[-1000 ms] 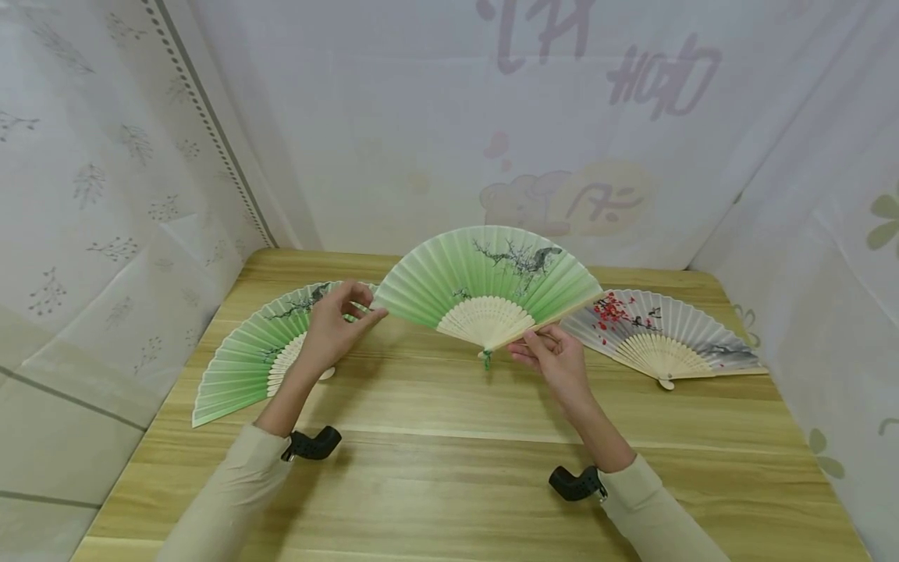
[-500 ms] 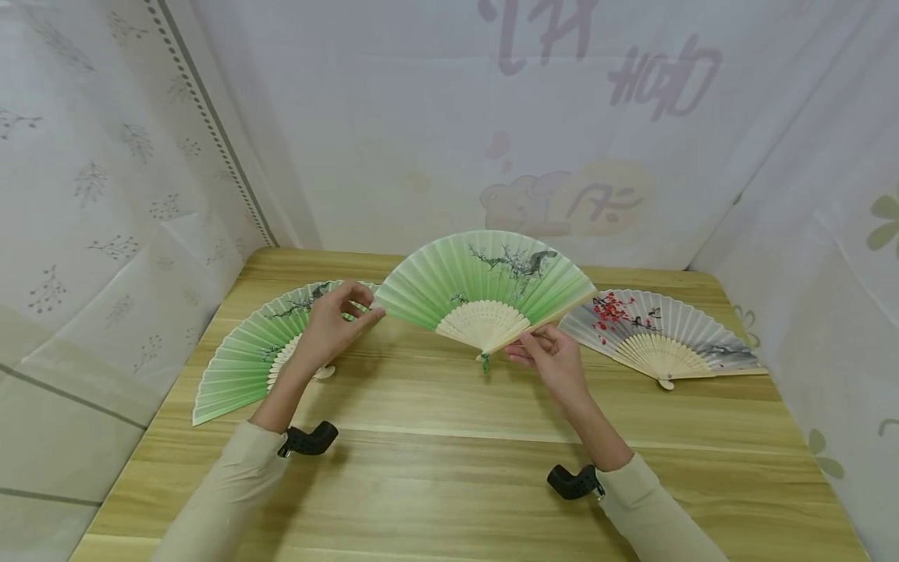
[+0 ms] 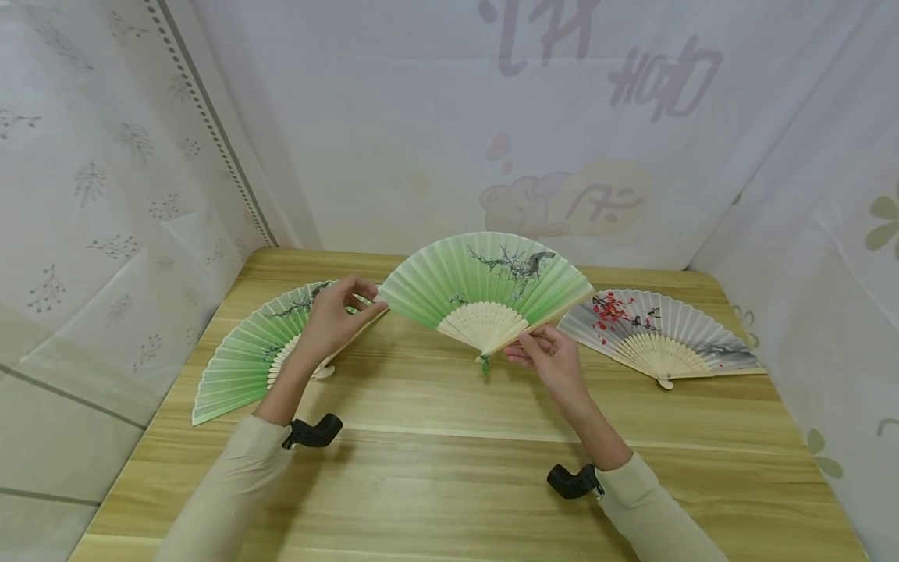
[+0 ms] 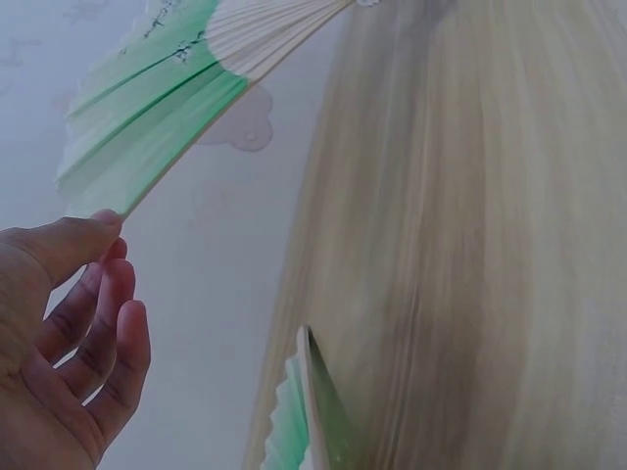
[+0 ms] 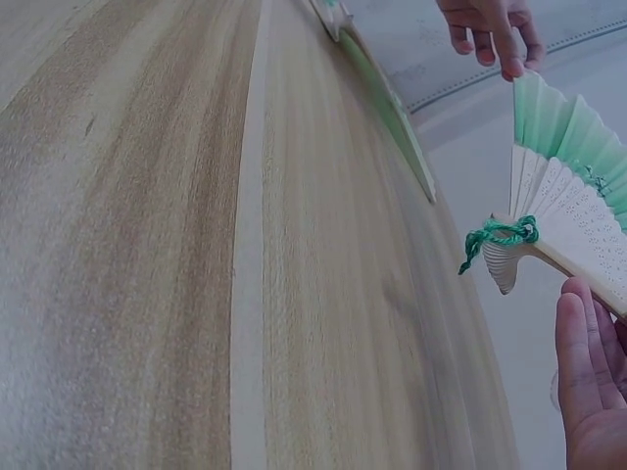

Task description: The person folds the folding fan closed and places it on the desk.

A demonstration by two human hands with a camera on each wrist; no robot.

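An unfolded green folding fan (image 3: 492,273) with a dark branch print and pale ribs is held up over the table between both hands. My left hand (image 3: 337,316) pinches its left outer corner between thumb and index finger, the other fingers loosely bent, as the left wrist view shows. At the lower right, my right hand (image 3: 555,363) grips the fan's outer wooden guard between thumb and fingers. A green cord (image 5: 500,235) is knotted round the fan's pivot end. Behind the left hand lies a second open green fan (image 3: 239,375), partly hidden by that hand and forearm.
A third open fan (image 3: 663,336), white and grey with red blossoms, rests at the right of the wooden table (image 3: 449,492). Printed cloth walls (image 3: 365,140) close off the back and both sides. Both wrists bear black camera mounts (image 3: 572,482).
The held fan has come slightly down and to the left, its right edge drawing in a little. My right hand shifts slightly left with it; the two fans on the table stay put.
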